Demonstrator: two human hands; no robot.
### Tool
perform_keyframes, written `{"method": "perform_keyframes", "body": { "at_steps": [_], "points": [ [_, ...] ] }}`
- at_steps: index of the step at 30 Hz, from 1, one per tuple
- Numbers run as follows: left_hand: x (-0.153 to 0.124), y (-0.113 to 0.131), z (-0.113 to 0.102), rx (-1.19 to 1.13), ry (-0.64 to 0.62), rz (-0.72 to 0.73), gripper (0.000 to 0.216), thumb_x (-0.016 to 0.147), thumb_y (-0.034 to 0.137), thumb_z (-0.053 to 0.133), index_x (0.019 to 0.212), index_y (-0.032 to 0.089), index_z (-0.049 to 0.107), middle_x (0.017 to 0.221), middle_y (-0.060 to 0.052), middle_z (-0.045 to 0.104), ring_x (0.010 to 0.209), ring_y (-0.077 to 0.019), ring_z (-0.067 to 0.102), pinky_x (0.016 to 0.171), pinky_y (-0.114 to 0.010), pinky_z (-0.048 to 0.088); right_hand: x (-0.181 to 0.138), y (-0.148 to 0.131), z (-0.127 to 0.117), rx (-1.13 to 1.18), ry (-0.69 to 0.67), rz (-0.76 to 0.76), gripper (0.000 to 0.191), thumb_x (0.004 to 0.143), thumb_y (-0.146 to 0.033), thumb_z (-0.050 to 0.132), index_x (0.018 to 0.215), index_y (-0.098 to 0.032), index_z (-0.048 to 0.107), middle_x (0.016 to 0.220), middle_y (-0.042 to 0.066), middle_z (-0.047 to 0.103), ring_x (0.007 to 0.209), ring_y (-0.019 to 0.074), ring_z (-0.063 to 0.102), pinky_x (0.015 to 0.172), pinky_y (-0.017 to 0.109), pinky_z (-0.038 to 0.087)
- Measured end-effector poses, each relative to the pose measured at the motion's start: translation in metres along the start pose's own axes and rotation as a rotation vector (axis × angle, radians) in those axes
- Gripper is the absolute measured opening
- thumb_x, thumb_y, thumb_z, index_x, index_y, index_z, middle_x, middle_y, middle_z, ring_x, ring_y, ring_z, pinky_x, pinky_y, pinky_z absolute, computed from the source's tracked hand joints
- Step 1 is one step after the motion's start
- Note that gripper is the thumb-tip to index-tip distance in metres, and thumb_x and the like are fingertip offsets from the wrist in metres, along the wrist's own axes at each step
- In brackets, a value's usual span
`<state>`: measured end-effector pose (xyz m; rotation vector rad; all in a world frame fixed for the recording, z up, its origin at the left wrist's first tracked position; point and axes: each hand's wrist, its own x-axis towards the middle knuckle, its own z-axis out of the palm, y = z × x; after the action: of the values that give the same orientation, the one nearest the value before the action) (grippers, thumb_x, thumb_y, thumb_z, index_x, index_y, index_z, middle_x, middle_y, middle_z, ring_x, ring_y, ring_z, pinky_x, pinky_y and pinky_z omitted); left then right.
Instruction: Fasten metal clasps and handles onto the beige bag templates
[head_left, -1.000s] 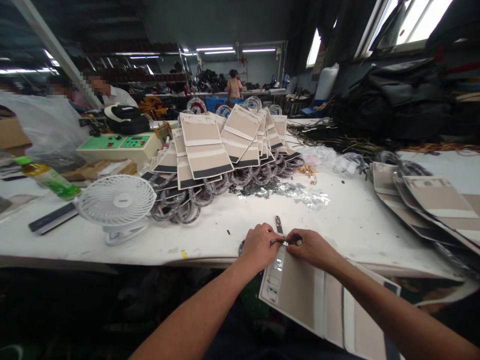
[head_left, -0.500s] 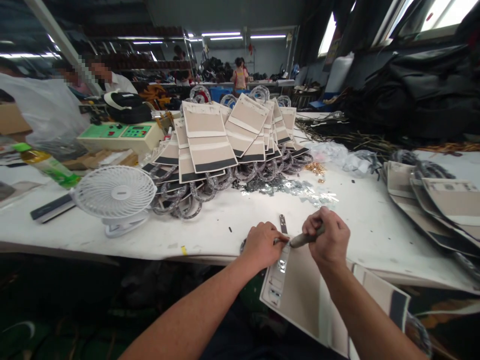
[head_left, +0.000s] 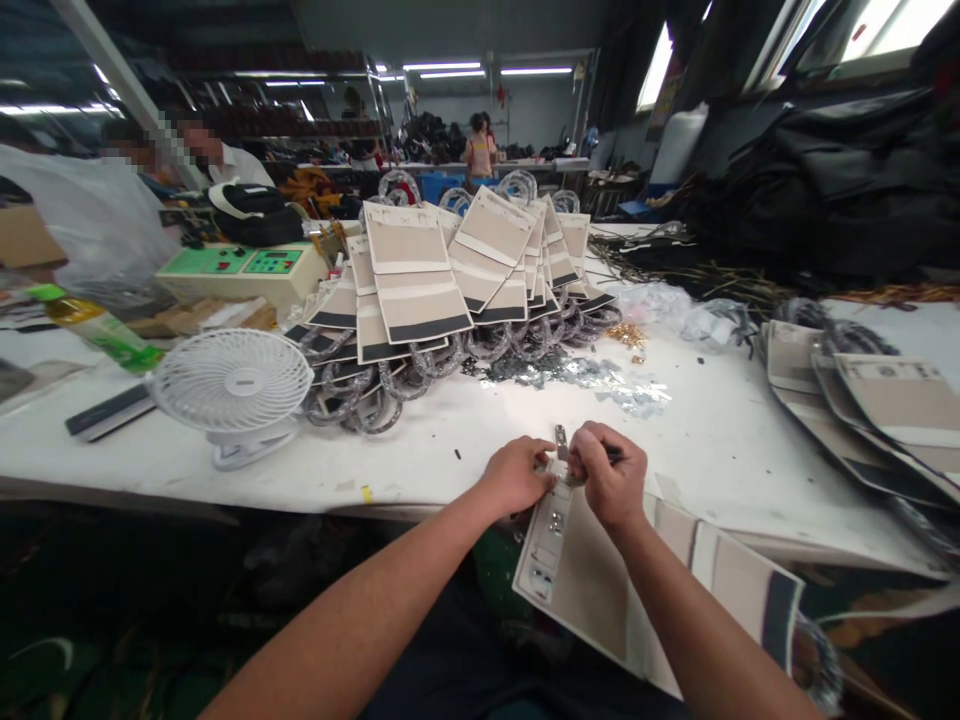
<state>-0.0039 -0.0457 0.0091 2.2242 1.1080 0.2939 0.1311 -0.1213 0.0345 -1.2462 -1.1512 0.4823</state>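
- Looking down from the head camera: both my hands meet at the near edge of the white table (head_left: 720,440), fingertips almost touching each other.
- My left hand (head_left: 517,475) is closed in a pinch on the top edge of the beige bag (head_left: 592,580), thumb and forefinger at its upper corner.
- My right hand (head_left: 611,478) is clenched, knuckles up, around a dark tool (head_left: 615,455). Only a short end shows past the fingers, and the tip is hidden.
- The bag lies flat. Its top edge sits under my fingers on the table lip, and the rest hangs off toward me, tilted down to the right, beneath my right forearm.
- Small wrapped metal fittings (head_left: 555,520) sit on the bag just below my fingertips.
- A short dark strip (head_left: 560,436) lies on the table just beyond my fingers.
- Further off are a pile of finished bags (head_left: 420,290), shiny foil scraps (head_left: 577,375) and a white fan (head_left: 234,385) to the left.
- More bags are stacked at right (head_left: 885,400).
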Motion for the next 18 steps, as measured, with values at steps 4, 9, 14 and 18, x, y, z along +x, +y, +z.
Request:
{"method": "perform_keyframes", "body": {
  "at_steps": [4,9,14,18],
  "points": [
    [0.012,0.009,-0.014,0.097,-0.11,-0.053,0.02,0.09,0.033,0.061,0.088,0.02,0.075,0.085,-0.005,0.075,0.083,-0.0227,0.069,0.075,-0.03,0.048,0.0,-0.002,-0.002,-0.04,-0.071,-0.003,0.039,0.098,-0.038,0.059,0.063,-0.022,0.057,0.058,-0.002,0.054,0.055,0.0141,0.047,0.056,0.028,0.038],
    [0.025,0.03,-0.023,0.188,-0.235,-0.136,0.033,0.078,0.047,0.071,0.062,0.02,0.065,0.064,-0.006,0.066,0.075,-0.0266,0.069,0.069,-0.032,0.046,0.0,-0.002,-0.004,-0.04,-0.01,0.048,0.043,0.097,-0.04,0.062,0.059,-0.022,0.053,0.056,-0.002,0.053,0.055,0.0142,0.048,0.057,0.028,0.039],
    [0.033,0.032,-0.025,0.142,-0.285,-0.188,0.032,0.074,0.045,0.078,0.059,0.02,0.063,0.059,-0.003,0.061,0.076,-0.0256,0.068,0.071,-0.032,0.048,-0.003,-0.004,-0.007,-0.008,0.0,0.085,0.044,0.097,-0.044,0.063,0.06,-0.022,0.053,0.057,-0.002,0.054,0.055,0.0142,0.049,0.057,0.028,0.039],
    [0.037,0.022,-0.018,-0.025,-0.337,-0.247,0.03,0.075,0.042,0.081,0.062,0.019,0.066,0.052,0.002,0.055,0.063,-0.0194,0.064,0.063,-0.029,0.05,-0.004,-0.005,-0.012,0.011,-0.061,0.14,0.047,0.098,-0.05,0.063,0.062,-0.021,0.056,0.058,-0.002,0.057,0.057,0.0139,0.051,0.059,0.027,0.04]
  ]
}}
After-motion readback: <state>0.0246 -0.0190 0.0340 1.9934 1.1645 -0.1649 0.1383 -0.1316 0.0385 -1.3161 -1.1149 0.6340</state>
